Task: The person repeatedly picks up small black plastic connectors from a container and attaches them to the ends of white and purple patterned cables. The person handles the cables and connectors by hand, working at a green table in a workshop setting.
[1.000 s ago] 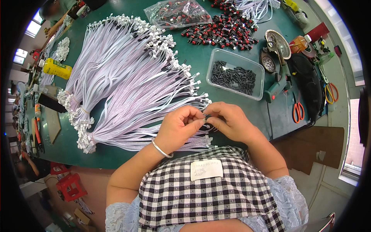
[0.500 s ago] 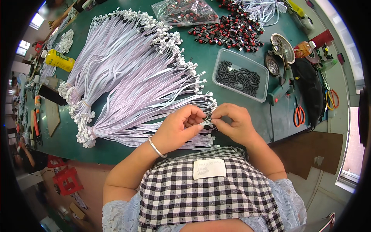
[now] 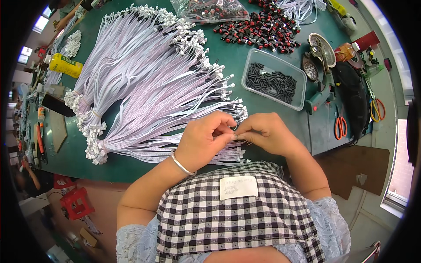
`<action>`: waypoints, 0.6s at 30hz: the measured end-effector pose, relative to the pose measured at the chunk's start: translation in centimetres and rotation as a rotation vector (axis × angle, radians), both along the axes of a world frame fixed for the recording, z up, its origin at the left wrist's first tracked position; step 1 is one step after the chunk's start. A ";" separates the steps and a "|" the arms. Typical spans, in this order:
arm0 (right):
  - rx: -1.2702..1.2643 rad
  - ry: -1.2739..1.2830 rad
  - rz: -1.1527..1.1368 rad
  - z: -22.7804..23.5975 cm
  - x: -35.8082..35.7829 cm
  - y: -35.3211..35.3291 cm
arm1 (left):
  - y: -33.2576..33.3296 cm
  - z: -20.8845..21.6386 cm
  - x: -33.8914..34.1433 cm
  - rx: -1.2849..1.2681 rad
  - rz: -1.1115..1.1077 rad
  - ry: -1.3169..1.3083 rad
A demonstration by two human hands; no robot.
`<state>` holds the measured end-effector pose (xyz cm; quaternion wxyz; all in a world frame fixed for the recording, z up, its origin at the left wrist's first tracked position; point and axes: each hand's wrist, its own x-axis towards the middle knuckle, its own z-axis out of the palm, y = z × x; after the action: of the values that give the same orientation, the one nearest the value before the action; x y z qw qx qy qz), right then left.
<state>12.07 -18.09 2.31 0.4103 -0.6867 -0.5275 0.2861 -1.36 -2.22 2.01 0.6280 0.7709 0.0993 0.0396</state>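
Note:
My left hand (image 3: 204, 138), with a bangle on its wrist, and my right hand (image 3: 265, 133) meet fingertip to fingertip at the near edge of the fanned cables. The left fingers are closed on the end of a thin white cable, mostly hidden by the hand. My right thumb and forefinger pinch at the same spot; what lies between them is too small to make out. Beneath and beyond the left hand spread bundled flat white and pinkish cables (image 3: 162, 101) with white connectors. A clear plastic box (image 3: 272, 101) of short black tubes (image 3: 269, 82) stands beyond the right hand.
Black and red parts (image 3: 263, 33) lie heaped at the back beside a filled clear bag (image 3: 210, 9). On the right are a green-handled tool (image 3: 318, 101), orange-handled scissors (image 3: 340, 127) and a metal dish (image 3: 322, 49). A yellow bottle (image 3: 65, 65) lies at left.
Both hands have closed in on each other, so the white wire ends seen between them before are now mostly covered. The right hand has turned slightly, fingers more folded.

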 end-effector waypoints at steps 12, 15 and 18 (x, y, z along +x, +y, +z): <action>0.045 0.222 -0.276 -1.2 -1.7 0.8 | 0.1 -0.9 0.1 -0.069 0.120 0.001; 0.028 0.268 -0.313 -0.7 -1.6 0.7 | 0.1 -0.5 0.3 -0.065 0.132 -0.008; 0.103 0.261 -0.357 -0.3 -1.1 0.2 | 0.2 -0.6 0.3 -0.058 0.141 -0.010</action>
<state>10.93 -17.90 2.00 0.5536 -0.7045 -0.3541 0.2680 -1.07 -2.06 1.44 0.6463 0.7431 0.1513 0.0847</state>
